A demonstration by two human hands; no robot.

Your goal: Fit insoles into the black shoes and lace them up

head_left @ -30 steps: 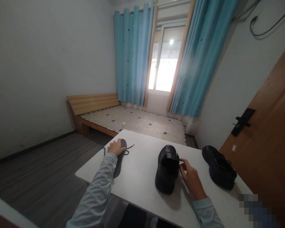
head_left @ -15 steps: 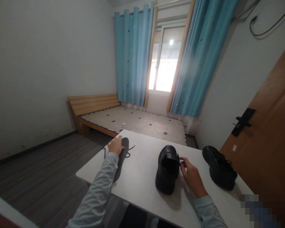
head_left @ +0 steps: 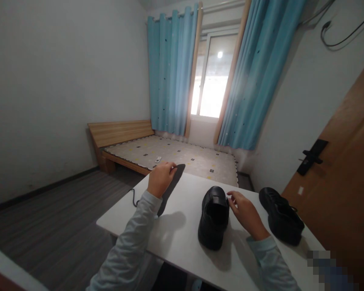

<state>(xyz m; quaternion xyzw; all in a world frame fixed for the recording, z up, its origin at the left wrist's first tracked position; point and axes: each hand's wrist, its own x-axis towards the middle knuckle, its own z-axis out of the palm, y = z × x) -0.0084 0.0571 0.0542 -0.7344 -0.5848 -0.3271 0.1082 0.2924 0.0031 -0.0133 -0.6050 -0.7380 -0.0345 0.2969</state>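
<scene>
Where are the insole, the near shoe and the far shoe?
insole [head_left: 173,180], head view, its upper half past the left hand.
near shoe [head_left: 211,234], head view, its toe.
far shoe [head_left: 283,220], head view, its side.
</scene>
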